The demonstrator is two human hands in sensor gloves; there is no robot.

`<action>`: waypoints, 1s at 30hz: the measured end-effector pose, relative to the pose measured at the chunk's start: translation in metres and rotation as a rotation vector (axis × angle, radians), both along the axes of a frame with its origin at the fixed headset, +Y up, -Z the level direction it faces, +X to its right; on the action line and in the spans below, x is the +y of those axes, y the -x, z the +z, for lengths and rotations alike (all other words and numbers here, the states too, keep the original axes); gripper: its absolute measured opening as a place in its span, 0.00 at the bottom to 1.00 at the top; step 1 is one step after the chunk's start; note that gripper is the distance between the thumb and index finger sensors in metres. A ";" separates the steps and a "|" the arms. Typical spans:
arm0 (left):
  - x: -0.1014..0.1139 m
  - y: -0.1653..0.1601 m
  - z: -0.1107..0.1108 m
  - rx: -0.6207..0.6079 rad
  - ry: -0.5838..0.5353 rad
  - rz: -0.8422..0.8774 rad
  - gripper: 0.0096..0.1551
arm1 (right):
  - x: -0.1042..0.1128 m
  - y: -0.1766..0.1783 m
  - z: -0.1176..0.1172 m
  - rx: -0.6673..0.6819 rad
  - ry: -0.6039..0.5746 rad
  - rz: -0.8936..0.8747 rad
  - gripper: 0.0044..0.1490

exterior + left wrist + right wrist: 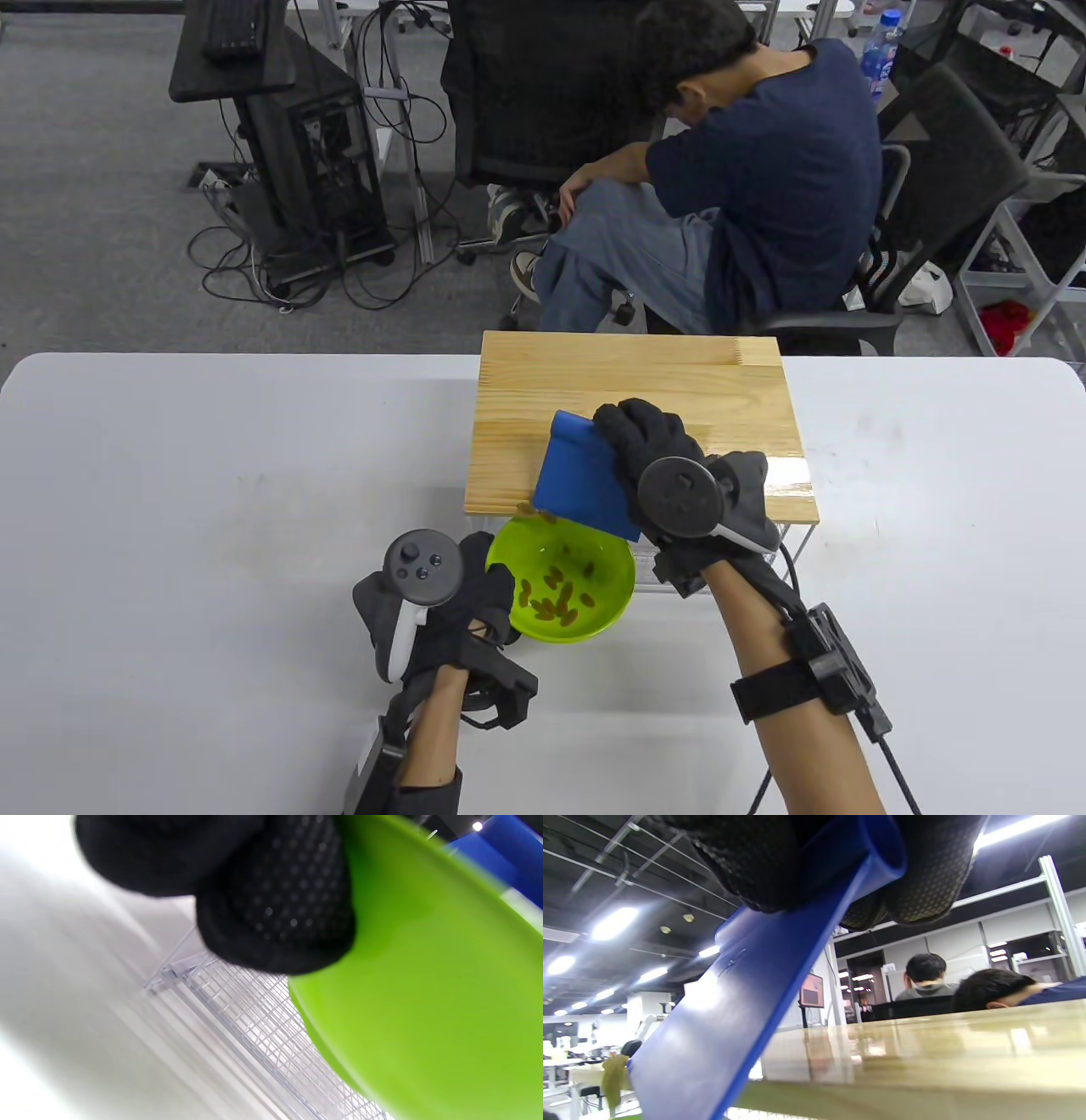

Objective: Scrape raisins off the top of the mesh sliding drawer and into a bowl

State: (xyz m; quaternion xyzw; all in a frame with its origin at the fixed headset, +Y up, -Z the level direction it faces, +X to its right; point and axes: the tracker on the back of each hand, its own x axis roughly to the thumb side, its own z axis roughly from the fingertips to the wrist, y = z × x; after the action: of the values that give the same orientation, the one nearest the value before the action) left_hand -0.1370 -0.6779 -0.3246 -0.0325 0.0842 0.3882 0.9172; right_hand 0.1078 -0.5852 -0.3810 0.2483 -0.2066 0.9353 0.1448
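1. Raisins (556, 597) are light, sticky and roll easily; most lie in the green bowl (612, 594), a few at the wooden top's (636, 390) 6 o'clock edge.
2. Right hand (653, 450) clenches the stiff blue scraper (585, 480) by its upper rim.
3. Left hand (475, 603) grasps the bowl's 9 o'clock rim.
4. The mesh drawer (263, 1018) sits below; a seated person at 12 o'clock stays beyond the counter (212, 509).
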 end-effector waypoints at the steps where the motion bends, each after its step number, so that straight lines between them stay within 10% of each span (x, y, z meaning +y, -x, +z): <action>1: 0.001 0.001 0.001 -0.002 0.000 -0.003 0.31 | -0.002 0.000 0.006 0.002 -0.040 -0.006 0.36; 16: 0.004 0.006 0.002 -0.028 0.031 -0.042 0.30 | 0.000 -0.007 0.041 -0.059 -0.181 -0.132 0.36; 30: 0.041 0.015 0.021 -0.222 0.034 0.009 0.29 | 0.000 -0.078 0.093 -0.090 -0.184 -0.653 0.36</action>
State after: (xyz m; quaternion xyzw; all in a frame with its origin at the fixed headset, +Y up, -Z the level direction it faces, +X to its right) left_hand -0.1518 -0.6369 -0.3035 -0.0911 -0.0113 0.3847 0.9184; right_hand 0.1862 -0.5855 -0.2882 0.1396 -0.3647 0.8270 0.4043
